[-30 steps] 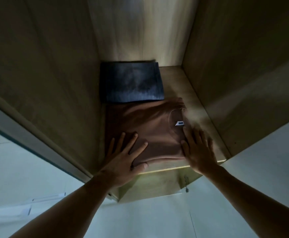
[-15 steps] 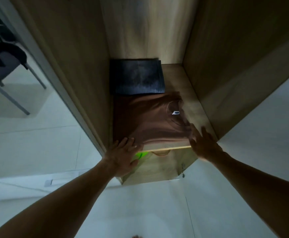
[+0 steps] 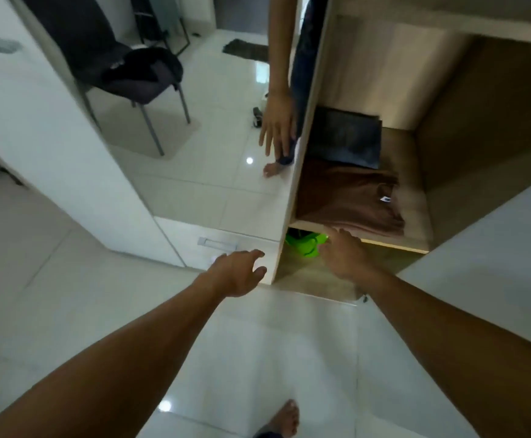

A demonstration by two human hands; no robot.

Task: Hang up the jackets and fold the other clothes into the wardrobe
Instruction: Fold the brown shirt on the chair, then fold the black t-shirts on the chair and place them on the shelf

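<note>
Brown folded shirt (image 3: 349,197) lies on the wardrobe shelf (image 3: 393,245), dark folded garment (image 3: 348,137) behind it; right hand (image 3: 341,256) hovers at the shelf's front lip, fingers relaxed, holding nothing; left hand (image 3: 237,271) off left, empty; dark jacket (image 3: 144,63) on chair (image 3: 150,90), far left, nearer the left hand.

The shelf (image 3: 393,245) carries a folded brown shirt (image 3: 349,197) at the front and a folded dark garment (image 3: 346,140) behind it, filling its left side; a bare strip stays open along the right wall. Above both, the compartment is open up to the next board. Below the shelf edge, a green item (image 3: 305,245) sits at the left, with room beside it. The left panel (image 3: 305,137) bounds the opening.
</note>
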